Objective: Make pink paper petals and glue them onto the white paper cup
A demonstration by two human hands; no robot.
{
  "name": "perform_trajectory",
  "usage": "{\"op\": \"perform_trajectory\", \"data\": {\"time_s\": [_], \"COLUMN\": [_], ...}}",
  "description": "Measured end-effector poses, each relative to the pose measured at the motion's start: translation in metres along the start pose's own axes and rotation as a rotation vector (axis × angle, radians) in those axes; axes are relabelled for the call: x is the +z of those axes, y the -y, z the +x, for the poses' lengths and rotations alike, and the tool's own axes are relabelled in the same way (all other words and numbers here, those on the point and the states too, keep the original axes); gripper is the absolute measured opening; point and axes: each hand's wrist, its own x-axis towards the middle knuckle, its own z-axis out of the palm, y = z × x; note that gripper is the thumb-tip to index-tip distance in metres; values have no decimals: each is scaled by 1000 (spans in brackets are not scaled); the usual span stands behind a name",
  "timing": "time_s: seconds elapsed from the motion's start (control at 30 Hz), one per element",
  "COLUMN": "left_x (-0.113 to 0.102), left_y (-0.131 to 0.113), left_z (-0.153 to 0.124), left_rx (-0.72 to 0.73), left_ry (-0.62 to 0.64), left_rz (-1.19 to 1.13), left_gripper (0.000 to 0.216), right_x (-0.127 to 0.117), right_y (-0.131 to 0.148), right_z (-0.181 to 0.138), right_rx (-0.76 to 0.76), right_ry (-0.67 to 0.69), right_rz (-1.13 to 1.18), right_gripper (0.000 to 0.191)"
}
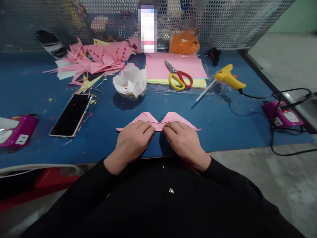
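A folded sheet of pink paper (170, 117) lies on the blue table close to my body. Its far edge rises to two peaks with a notch between them, and thin points stick out at both sides. My left hand (135, 140) grips the near edge left of the middle, fingers curled and pressed together. Just right of the notch, my right hand (185, 141) holds the same edge in a like pinch. A small gap separates the two hands. My thumbs and the paper's underside are hidden.
Beyond the paper stand a white paper-lined bowl (130, 82), scissors (178, 76) on stacked coloured paper (155, 66), and a yellow glue gun (229, 77) with its cord. Pink scraps (106, 59) pile up at back left. A phone (71, 115) and purple tissue packs (28, 127) lie at the sides.
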Motion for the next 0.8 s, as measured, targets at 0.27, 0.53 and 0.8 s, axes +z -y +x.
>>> {"op": "perform_trajectory", "data": {"time_s": [0.27,0.53,0.8], "left_x": [3,1,2], "left_y": [1,1,2], "left_z": [2,2,13], "left_rx": [-80,-254,-408], "left_ry": [-2,11,68], "left_rz": [-106,-266,-325], "left_gripper": [26,21,26], "right_x": [1,1,2], "right_y": [0,-1,4], "right_z": [6,10,13], "right_rx": [174,332,480], "right_ry": [-2,-20,-6], "right_rz": [215,352,332], "right_gripper": [19,15,13]}}
